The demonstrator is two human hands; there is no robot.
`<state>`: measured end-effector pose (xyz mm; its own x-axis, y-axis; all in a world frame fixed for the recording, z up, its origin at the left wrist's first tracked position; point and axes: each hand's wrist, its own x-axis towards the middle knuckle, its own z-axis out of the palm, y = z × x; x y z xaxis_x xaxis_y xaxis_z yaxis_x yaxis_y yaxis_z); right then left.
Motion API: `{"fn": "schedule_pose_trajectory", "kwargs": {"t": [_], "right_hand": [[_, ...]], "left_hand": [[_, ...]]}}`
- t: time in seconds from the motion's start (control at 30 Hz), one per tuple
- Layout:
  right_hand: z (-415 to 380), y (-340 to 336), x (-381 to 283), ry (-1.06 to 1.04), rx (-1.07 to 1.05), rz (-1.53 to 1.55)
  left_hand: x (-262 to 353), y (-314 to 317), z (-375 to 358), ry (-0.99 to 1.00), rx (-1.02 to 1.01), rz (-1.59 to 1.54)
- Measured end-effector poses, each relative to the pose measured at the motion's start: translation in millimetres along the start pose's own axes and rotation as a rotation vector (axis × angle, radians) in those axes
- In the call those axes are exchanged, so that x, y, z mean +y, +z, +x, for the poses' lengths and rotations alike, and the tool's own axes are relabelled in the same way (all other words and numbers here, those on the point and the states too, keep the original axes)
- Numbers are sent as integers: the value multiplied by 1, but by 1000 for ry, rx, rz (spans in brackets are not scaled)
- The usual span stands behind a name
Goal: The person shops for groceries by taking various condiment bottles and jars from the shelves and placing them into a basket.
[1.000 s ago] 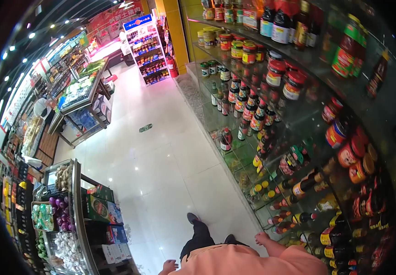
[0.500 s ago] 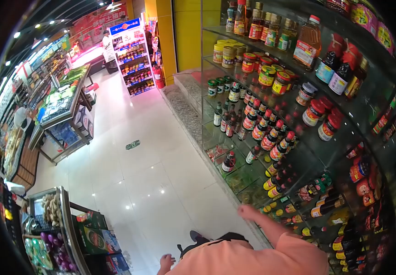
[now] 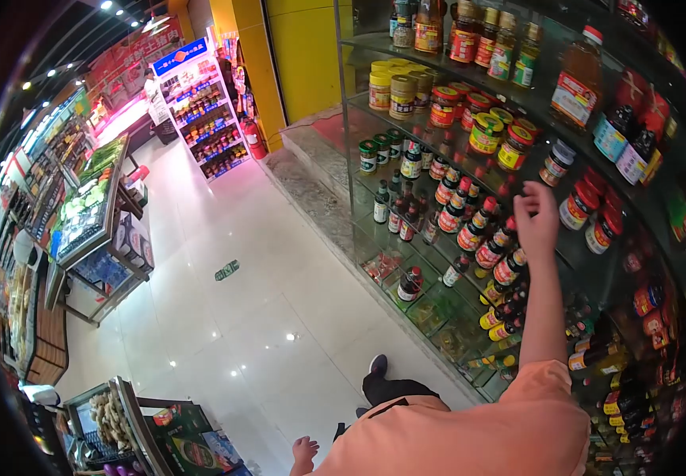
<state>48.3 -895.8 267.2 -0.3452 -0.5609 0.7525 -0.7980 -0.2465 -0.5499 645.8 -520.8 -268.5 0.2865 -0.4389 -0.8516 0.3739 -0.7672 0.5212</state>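
Note:
My right hand [image 3: 536, 216] is raised in front of the glass shelves, empty, its fingers loosely bent and apart. Near its fingertips stands a small jar with a grey lid [image 3: 557, 163]. Jars with yellow lids [image 3: 486, 133] are up and to its left, and red-lidded jars [image 3: 577, 208] are to its right. Sauce bottles with red caps [image 3: 492, 252] line up just left of my forearm. Down at my side, my left hand [image 3: 305, 452] hangs over the floor with its fingers loosely apart and nothing in them.
Glass shelves [image 3: 430, 278] of bottles and jars fill the right side. On the left are a vegetable stand [image 3: 93, 210] and a rack of ginger [image 3: 109, 416]. A white display rack [image 3: 200, 119], a fire extinguisher [image 3: 253, 139] and a person [image 3: 155, 99] are farther back. A stone ledge [image 3: 303, 170] borders the tiled floor.
My right hand has risen from low beside the shelves to the height of the jars. The view has shifted, and my foot shows farther forward. My left hand still hangs low.

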Motion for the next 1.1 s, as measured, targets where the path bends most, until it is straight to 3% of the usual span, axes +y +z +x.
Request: {"fn": "schedule_pose_trajectory", "kwargs": {"t": [0.2, 0.43, 0.63, 0.7, 0.73, 0.77, 0.83, 0.97, 1.03, 1.07, 1.1], "right_hand": [[44, 17, -13, 134, -20, -266], [60, 77, -15, -217, 128, -321], [85, 83, 1, -39, 208, -436], [89, 83, 7, 44, 200, -490], [91, 84, 9, 54, 218, -512], [92, 87, 8, 102, 226, -560], [91, 92, 10, 165, 240, -630], [96, 95, 7, 255, 139, -638], [96, 100, 5, 297, 184, -660], [95, 103, 4, 336, 215, -651], [97, 105, 2, 303, 271, -621]], "left_hand": [[53, 39, 26, 23, -12, 95], [146, 71, 77, 58, -4, 320], [202, 107, 137, 139, -49, 554], [212, 121, 165, 519, -146, 1059], [224, 130, 178, 920, -225, 1533], [240, 143, 185, 934, -244, 1551], [271, 170, 189, 290, -247, 1067], [319, 188, 239, 198, -314, 1027], [351, 188, 268, 571, -462, 1179], [373, 193, 276, 579, -488, 1193], [396, 196, 278, 806, -567, 1434]]}}
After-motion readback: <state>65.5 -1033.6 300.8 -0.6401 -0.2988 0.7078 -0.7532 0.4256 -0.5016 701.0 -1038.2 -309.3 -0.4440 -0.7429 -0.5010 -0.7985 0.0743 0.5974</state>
